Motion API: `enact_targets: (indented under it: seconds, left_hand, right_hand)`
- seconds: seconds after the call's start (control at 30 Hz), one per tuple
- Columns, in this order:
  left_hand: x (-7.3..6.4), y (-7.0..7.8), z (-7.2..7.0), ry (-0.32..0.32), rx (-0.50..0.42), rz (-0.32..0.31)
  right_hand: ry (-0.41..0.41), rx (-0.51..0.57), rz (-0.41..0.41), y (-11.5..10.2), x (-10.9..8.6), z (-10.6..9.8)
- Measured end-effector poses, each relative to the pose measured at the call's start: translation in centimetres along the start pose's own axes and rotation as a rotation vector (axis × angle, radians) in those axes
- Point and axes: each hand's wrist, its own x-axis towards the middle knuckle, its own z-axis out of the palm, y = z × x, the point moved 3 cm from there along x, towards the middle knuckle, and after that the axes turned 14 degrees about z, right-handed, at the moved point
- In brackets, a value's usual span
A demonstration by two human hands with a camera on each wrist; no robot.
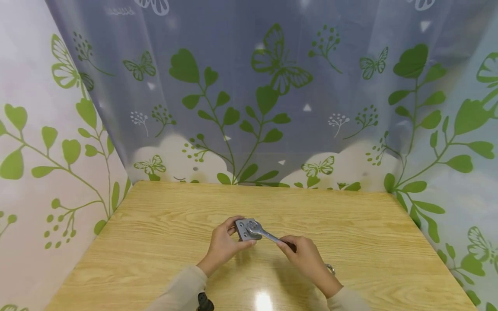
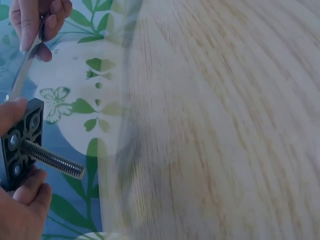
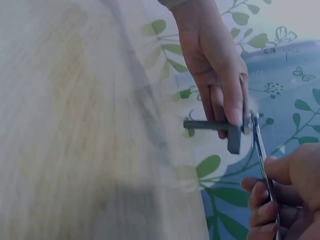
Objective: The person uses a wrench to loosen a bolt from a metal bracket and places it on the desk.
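My left hand (image 1: 225,244) holds a small square grey plate (image 1: 243,234) by its edges, up off the table. The plate has holes near its corners, and in the left wrist view a threaded bolt (image 2: 57,161) sticks out of its underside. My right hand (image 1: 305,255) grips a silver wrench (image 1: 271,236) by its shank, fingers curled round it. The wrench head overlaps the middle of the plate's upper face. From the right wrist view, a nut-like piece (image 3: 246,129) sits on that face, right at the wrench head.
A wood-grain table (image 1: 175,207) lies under both hands. Beside the right wrist a silver metal ring (image 1: 330,269) shows, partly hidden by the arm. Curtains (image 1: 233,129) with green leaves and butterflies hang behind and at both sides.
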Motion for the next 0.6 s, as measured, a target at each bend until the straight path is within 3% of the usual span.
enact_targets:
  seconds: [0.17,0.27,0.6]
  left_hand:
    - [0.1,0.6,0.1,0.034,0.045,0.005]
    - [0.1,-0.9,0.3,0.048,0.062,0.025]
    - [0.1,-0.7,0.5,0.016,0.056,0.055]
  right_hand:
    - [0.021,0.005,-0.011,-0.3,-0.4,1.1]
    - [0.016,0.009,-0.013,-0.2,-0.6,1.7]
    - [0.019,0.076,0.048,-0.2,-0.9,2.4]
